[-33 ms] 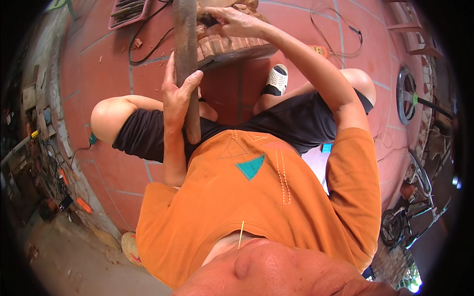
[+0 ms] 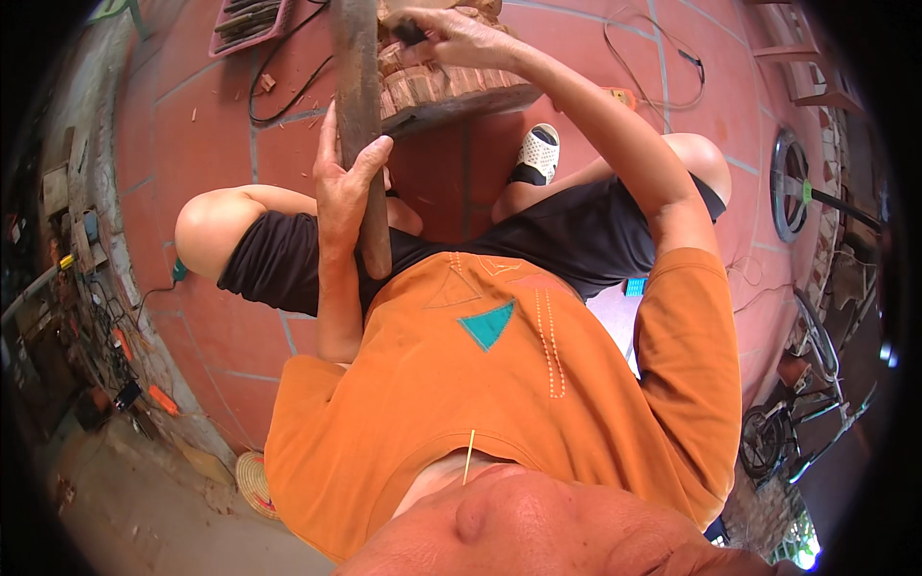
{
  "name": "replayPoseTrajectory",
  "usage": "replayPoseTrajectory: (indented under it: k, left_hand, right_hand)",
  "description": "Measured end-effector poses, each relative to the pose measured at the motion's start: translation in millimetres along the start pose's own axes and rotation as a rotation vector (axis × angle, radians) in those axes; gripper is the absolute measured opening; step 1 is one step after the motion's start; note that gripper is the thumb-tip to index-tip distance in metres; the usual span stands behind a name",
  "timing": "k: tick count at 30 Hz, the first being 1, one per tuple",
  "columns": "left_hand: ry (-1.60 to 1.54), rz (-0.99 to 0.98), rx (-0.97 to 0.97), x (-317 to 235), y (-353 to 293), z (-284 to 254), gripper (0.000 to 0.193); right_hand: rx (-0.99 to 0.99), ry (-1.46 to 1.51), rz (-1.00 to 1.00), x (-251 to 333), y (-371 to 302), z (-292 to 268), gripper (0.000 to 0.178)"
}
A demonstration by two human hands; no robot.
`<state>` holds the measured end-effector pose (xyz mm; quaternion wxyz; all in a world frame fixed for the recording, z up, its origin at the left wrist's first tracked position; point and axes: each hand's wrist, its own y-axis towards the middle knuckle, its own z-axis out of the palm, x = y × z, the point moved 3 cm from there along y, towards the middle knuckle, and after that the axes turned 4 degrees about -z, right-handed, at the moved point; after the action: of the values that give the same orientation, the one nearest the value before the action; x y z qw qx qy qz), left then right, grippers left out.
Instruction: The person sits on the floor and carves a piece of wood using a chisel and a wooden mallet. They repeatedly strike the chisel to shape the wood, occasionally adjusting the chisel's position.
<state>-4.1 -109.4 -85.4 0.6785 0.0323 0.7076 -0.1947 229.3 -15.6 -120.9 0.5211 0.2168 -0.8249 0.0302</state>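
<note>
Long, brown wooden club (image 2: 358,86) in front of the torso, left of the carved reddish-brown wood block (image 2: 456,86). Long axis near–far; narrower rounded end points near, slightly right; far end out of view. Left hand (image 2: 344,197) closed around club, thumb on right side. Right hand (image 2: 466,38) over block, fingers part-curled beside small dark object (image 2: 408,33); grasp cannot be told.

Bright, diffuse light covers the tiled floor (image 2: 211,125); it turns dim beyond the floor's left edge; 2 white glares burn past its right edge; soft shadow lies under the wooden block (image 2: 451,91); tile lines bend outward; black swallows all 4 view corners.
</note>
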Motion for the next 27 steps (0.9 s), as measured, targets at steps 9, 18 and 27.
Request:
replayPoseTrajectory:
  k: [9, 18, 27]
  left_hand:
    - [-0.124, 0.004, -0.038, 6.1, 7.9, -15.8, 0.067]
    - [-0.044, 0.032, 0.002, -15.0, 9.6, -26.5, 0.073]
    - [0.130, 0.457, 0.165, -109.7, 45.6, -38.8, 0.070]
  right_hand:
    - [-0.061, 0.262, 0.066, 25.2, 2.8, -14.2, 0.036]
    - [-0.523, 0.080, 0.007, -3.3, -10.6, -30.0, 0.043]
    - [-0.860, 0.460, 0.364, -68.1, -63.1, -15.0, 0.035]
